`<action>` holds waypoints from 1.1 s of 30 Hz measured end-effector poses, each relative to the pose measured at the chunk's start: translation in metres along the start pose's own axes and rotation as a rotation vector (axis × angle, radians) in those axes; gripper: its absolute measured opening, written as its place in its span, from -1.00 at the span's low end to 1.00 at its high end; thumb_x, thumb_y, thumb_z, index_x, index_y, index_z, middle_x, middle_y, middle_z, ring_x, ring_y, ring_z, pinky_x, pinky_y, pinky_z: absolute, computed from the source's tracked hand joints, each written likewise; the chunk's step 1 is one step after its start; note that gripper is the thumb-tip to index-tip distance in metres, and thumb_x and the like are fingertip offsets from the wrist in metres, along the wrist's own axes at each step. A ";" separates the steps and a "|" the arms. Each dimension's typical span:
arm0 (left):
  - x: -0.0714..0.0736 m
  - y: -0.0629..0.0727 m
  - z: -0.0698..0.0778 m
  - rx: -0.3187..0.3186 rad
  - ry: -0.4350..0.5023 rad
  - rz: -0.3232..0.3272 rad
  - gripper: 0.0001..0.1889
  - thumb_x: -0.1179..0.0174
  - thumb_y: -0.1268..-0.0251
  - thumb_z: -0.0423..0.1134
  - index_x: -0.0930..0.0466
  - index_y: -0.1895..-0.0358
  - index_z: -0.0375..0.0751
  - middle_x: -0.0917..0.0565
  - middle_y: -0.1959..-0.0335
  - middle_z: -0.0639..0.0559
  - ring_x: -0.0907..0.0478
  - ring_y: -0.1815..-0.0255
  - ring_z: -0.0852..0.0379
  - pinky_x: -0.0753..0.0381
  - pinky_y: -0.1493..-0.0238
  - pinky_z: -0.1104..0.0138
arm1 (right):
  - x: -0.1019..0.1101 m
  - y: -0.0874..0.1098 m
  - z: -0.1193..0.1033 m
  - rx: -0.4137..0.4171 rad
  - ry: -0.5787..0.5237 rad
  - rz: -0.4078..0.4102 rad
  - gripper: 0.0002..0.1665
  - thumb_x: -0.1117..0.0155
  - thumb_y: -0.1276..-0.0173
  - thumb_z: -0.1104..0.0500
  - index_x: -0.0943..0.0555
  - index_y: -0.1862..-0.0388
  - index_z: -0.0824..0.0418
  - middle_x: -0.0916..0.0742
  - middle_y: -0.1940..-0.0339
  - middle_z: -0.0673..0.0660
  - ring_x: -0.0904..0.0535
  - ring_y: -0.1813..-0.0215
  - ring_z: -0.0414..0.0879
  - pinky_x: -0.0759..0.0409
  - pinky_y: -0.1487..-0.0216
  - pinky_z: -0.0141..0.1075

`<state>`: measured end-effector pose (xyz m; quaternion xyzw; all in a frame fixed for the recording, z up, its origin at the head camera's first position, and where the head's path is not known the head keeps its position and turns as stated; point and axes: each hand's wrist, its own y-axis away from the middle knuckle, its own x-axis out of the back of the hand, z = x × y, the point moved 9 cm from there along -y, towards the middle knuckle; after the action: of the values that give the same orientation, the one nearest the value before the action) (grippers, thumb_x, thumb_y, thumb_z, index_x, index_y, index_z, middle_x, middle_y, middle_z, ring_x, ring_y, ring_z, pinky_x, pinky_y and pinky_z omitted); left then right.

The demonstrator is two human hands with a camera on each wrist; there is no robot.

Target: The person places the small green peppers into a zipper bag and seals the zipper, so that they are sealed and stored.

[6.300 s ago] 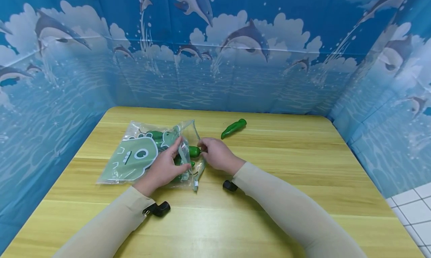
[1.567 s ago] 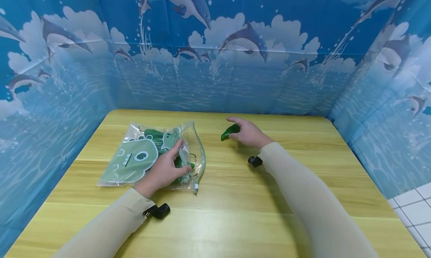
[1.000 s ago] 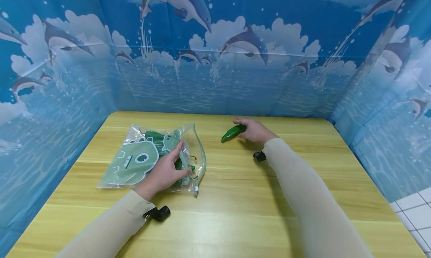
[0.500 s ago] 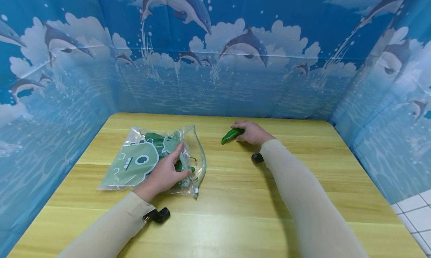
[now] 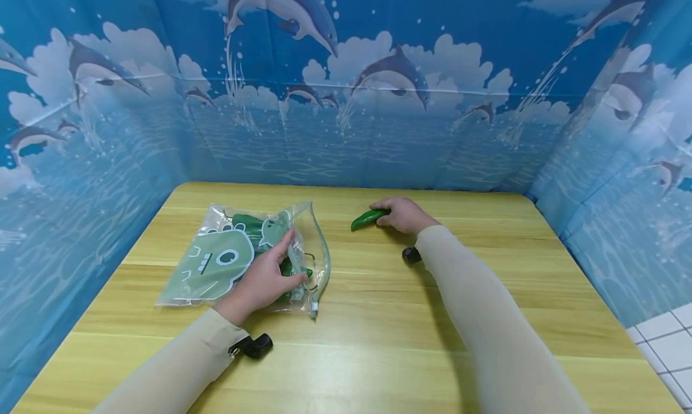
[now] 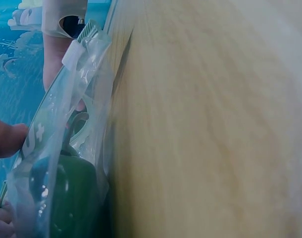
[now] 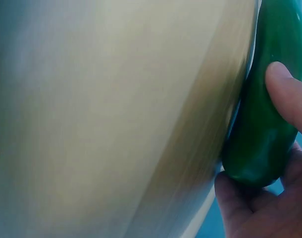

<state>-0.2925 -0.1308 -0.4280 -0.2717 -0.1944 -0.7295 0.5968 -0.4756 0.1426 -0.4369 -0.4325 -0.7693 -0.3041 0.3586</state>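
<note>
A clear zip bag (image 5: 213, 258) with a green cartoon monster print lies on the left of the table, its mouth facing right. Several green peppers (image 5: 247, 222) show inside; in the left wrist view one pepper (image 6: 74, 198) with a curved stem sits behind the film. My left hand (image 5: 263, 280) holds the bag near its mouth, index finger and thumb spread apart. Farther right, my right hand (image 5: 404, 214) grips the thick end of a long green pepper (image 5: 367, 219). In the right wrist view the thumb presses that pepper's (image 7: 262, 129) side and fingers lie at its end.
Both stand on a light wooden table (image 5: 367, 354). A blue dolphin-print curtain (image 5: 346, 137) hangs along the back and sides. The slider (image 5: 314, 306) of the bag sits at the near corner of its mouth. White floor tiles (image 5: 670, 342) show at the right.
Earlier my right hand was at the bag mouth with another pepper. It has since reached the loose pepper, taken hold of it and shifted it slightly left. My left hand has stayed put.
</note>
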 end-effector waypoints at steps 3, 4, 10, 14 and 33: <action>-0.001 0.000 0.000 -0.001 0.003 -0.002 0.11 -0.45 -0.31 -0.09 0.14 -0.76 -0.02 -0.07 -0.74 -0.07 -0.30 -0.61 -0.27 -0.62 0.14 0.24 | -0.001 0.001 0.001 -0.010 -0.014 0.005 -0.37 -0.37 -0.53 0.09 -0.52 -0.55 -0.03 -0.54 -0.56 0.19 -0.37 -0.59 0.21 -0.42 -0.51 0.14; -0.001 0.000 0.000 -0.002 0.003 -0.003 0.11 -0.45 -0.31 -0.09 0.15 -0.76 -0.02 -0.07 -0.74 -0.07 -0.30 -0.61 -0.27 -0.62 0.16 0.21 | -0.001 0.001 0.001 -0.010 -0.016 0.006 -0.36 -0.37 -0.53 0.08 -0.52 -0.55 -0.04 -0.55 -0.56 0.19 -0.39 -0.58 0.21 -0.43 -0.50 0.13; -0.001 0.000 0.000 -0.010 -0.009 -0.001 0.11 -0.45 -0.31 -0.06 0.15 -0.76 -0.03 -0.06 -0.74 -0.07 -0.30 -0.62 -0.23 -0.64 -0.23 0.05 | -0.006 0.002 0.002 -0.030 -0.027 -0.031 -0.34 -0.33 -0.56 0.06 -0.46 -0.60 -0.08 -0.48 -0.60 0.20 -0.35 -0.61 0.21 -0.38 -0.53 0.15; -0.002 0.000 0.000 -0.009 -0.006 -0.005 0.12 -0.45 -0.31 -0.06 0.15 -0.76 -0.02 -0.06 -0.74 -0.07 -0.31 -0.61 -0.25 -0.68 -0.02 0.15 | -0.008 0.001 0.003 -0.043 -0.021 -0.064 -0.32 -0.30 -0.59 0.04 -0.41 -0.63 -0.11 -0.43 -0.63 0.19 -0.31 -0.63 0.20 -0.34 -0.56 0.17; -0.002 0.000 0.000 -0.008 -0.027 0.002 0.12 -0.45 -0.31 -0.04 0.15 -0.76 -0.03 -0.08 -0.74 -0.09 -0.32 -0.60 -0.27 -0.68 -0.03 0.12 | -0.015 -0.002 0.005 -0.052 -0.023 -0.077 -0.35 -0.28 -0.59 0.13 -0.44 -0.60 -0.07 -0.46 -0.59 0.20 -0.43 -0.45 0.14 -0.41 -0.43 0.10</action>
<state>-0.2919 -0.1294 -0.4291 -0.2840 -0.1992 -0.7261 0.5936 -0.4730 0.1387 -0.4523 -0.4154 -0.7812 -0.3325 0.3265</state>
